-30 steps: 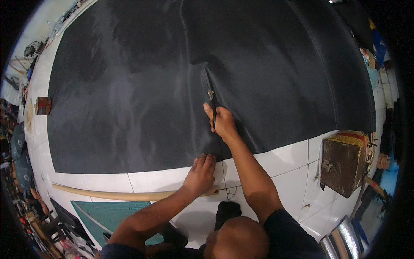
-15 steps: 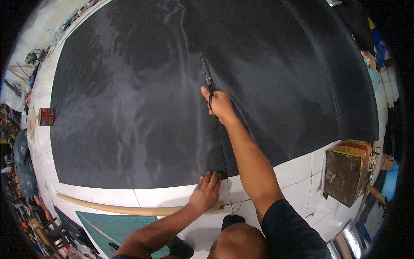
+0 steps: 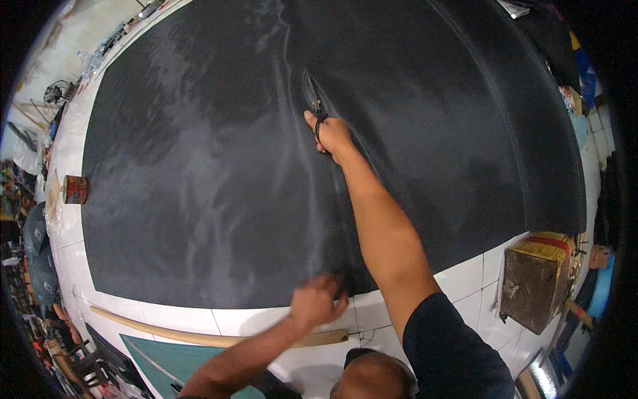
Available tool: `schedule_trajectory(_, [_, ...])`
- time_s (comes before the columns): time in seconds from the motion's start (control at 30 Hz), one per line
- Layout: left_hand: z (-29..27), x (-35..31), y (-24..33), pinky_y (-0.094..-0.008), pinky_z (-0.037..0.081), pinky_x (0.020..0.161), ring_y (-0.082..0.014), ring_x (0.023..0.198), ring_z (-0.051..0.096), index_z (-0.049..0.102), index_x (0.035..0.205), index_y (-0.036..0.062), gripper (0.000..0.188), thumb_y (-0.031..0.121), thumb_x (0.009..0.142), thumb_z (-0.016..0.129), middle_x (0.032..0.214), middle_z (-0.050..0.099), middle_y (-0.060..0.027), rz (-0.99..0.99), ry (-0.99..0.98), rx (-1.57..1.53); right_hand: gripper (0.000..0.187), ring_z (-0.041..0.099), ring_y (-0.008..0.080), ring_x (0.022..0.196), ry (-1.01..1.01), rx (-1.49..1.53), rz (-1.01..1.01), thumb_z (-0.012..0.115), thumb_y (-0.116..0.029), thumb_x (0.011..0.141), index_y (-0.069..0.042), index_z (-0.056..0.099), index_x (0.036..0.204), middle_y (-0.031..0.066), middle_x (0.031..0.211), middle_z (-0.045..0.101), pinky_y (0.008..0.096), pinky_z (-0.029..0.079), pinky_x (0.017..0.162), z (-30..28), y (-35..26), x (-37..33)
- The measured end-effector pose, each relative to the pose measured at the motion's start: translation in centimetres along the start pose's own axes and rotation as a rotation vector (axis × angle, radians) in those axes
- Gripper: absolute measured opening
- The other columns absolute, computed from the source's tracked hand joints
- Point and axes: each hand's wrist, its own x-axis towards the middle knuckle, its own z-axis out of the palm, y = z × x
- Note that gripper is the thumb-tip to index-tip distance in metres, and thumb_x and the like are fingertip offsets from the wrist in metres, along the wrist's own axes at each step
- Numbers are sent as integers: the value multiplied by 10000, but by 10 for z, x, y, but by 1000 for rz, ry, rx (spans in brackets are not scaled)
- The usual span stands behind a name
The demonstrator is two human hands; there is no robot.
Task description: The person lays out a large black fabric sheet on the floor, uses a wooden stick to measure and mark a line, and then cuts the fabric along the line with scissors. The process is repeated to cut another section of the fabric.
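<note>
A large black sheet of material lies spread over the white floor, with soft creases along its middle. Far out over it, my right hand is closed round the handles of black scissors. Their blades point away from me, at a raised fold in the sheet. A cut line runs from the scissors back toward the near edge. My left hand is by that near edge, beside the end of the cut. Motion smears its fingers, and I see nothing held in it.
A long pale wooden strip lies in front of the sheet, above a green cutting mat. A red tin stands at the sheet's left edge. At right sits a worn brown box. Clutter lines the left side.
My right hand and the scissors have moved a little farther away along the sheet. My left hand, flat on the near edge before, has lifted and its fingers are blurred.
</note>
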Motion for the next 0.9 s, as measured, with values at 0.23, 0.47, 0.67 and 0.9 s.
schedule_trajectory(0.23, [-141,167,-65,-535,243,1122,-408,1338,358,509,1312,47,568,351,843,608,1397,432,-221,-51,1210,235,481,456,126,435,-66,40,39,660,-493,876,-96,512,647,19,546,484,294,372,438,7,-17,-4])
schedule_trajectory(0.47, [-139,187,-68,-549,156,1153,-392,1393,280,468,1354,68,608,394,854,583,1446,380,-206,-149,1126,200,473,439,105,432,-116,88,98,655,-496,881,-103,512,658,-2,556,472,275,351,431,1,-11,-3])
schedule_trajectory(0.67, [-150,185,-63,-547,146,1158,-381,1398,272,478,1346,72,617,396,833,589,1445,384,-200,-181,1089,166,480,440,96,451,-113,88,108,644,-528,878,-99,529,695,-10,567,473,260,344,437,0,-17,-3])
schedule_trajectory(0.9, [-154,187,-66,-581,153,1141,-400,1388,272,506,1320,68,628,408,801,607,1421,401,-208,-179,1047,127,526,461,141,413,-63,115,208,630,-515,894,-88,493,618,16,503,479,318,380,429,6,-36,16])
